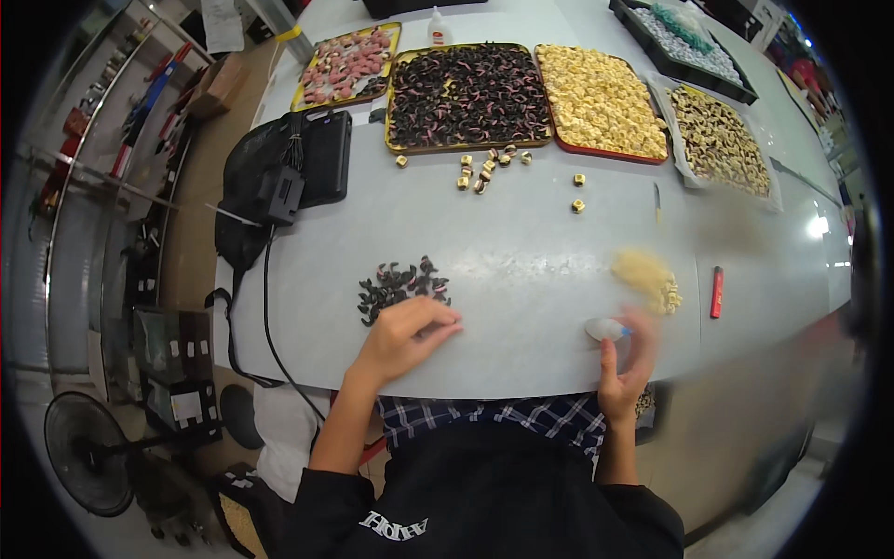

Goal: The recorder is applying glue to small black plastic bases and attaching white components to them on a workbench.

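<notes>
My left hand [402,334] rests at the near edge of a loose pile of black curved pieces [391,287]. Its thumb and fingertips are pinched together, and anything between them is too small to make out. To the right, my right hand [629,377] is curled round a small white squeeze bottle [604,328] with a blue tip. The fingers of this hand are partly smeared by motion. Just beyond it lies a small heap of cream-coloured pieces [670,296], beside a blurred yellowish patch I cannot identify.
Across the back stand trays of pink pieces [312,90], black curved pieces [484,146], cream pieces [610,152] and black-and-cream pieces [722,140]. Several small cube-like pieces [487,170] lie before them. A black bag [250,154] with a cable sits left; a red stick-like object [717,292] lies right.
</notes>
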A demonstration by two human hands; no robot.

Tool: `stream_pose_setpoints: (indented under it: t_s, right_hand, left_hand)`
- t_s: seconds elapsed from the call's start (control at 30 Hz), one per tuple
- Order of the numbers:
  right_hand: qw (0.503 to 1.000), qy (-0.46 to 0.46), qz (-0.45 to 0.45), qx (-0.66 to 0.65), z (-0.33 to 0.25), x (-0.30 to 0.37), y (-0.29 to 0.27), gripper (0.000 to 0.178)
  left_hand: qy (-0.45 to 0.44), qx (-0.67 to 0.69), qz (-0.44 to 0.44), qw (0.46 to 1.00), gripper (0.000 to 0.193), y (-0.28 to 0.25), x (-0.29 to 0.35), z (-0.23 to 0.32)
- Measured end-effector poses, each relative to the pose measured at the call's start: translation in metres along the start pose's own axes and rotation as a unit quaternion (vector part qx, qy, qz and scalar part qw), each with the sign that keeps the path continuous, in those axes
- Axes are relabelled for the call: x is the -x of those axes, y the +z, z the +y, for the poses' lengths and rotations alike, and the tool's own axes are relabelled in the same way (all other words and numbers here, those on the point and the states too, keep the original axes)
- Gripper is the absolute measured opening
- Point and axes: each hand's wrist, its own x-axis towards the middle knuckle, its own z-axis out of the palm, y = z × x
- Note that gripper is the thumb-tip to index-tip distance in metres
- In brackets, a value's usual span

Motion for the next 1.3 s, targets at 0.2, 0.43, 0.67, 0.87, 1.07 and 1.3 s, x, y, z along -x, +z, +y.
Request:
stream_pose_setpoints:
  t_s: [0.2,0.43,0.67,0.87,1.07,1.3]
  right_hand:
    - [0.998,0.010,-0.043,0.035,-0.005,-0.005,-0.002,0.038]
    - [0.988,0.101,-0.106,-0.053,-0.001,-0.008,-0.009,0.036]
    - [0.949,0.115,-0.201,-0.215,-0.021,-0.094,-0.004,0.033]
    - [0.797,0.245,-0.240,-0.498,-0.004,-0.118,0.028,0.031]
    - [0.756,0.300,-0.203,-0.545,0.006,-0.105,0.026,0.036]
    - [0.836,0.260,-0.207,-0.437,0.008,-0.093,0.037,0.038]
  left_hand:
    - [-0.035,-0.046,0.016,0.998,0.011,-0.010,-0.017,0.001]
    - [-0.144,0.267,0.095,0.948,0.011,-0.005,-0.047,0.023]
    - [-0.109,0.396,-0.003,0.912,0.012,0.045,-0.065,0.046]
    - [-0.206,0.436,-0.029,0.876,0.020,0.077,-0.053,0.043]
    - [-0.212,0.407,0.004,0.888,0.033,0.073,-0.040,0.043]
    - [-0.136,0.287,0.043,0.947,0.042,0.081,-0.029,0.034]
